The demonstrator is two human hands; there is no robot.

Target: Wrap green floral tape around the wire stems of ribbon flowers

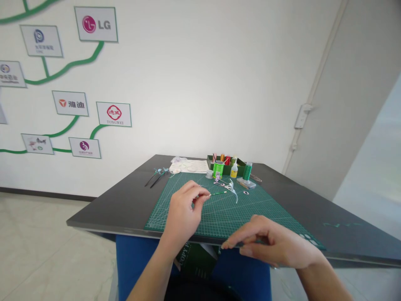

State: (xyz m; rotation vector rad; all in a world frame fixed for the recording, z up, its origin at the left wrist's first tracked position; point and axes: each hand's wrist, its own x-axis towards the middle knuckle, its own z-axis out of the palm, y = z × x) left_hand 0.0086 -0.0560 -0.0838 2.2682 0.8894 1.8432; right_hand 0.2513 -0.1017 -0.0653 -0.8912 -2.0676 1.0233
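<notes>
Pinching a thin, green, pale-tipped stick (218, 193) in the left hand (186, 205), extending rightward from it, presumably to expose its length; curling the right hand (275, 241) loosely, cannot tell if around anything

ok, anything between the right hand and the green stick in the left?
Nothing visible. The gap from the right hand to the green stick crosses the cutting mat; the left hand pinches the stick from the left side.

Green rectangular mat (266, 209): on black table (125, 205).
Thin green stick (218, 193): above mat.
Green rectangular box (240, 171): at mat's 1 o'clock.
</notes>
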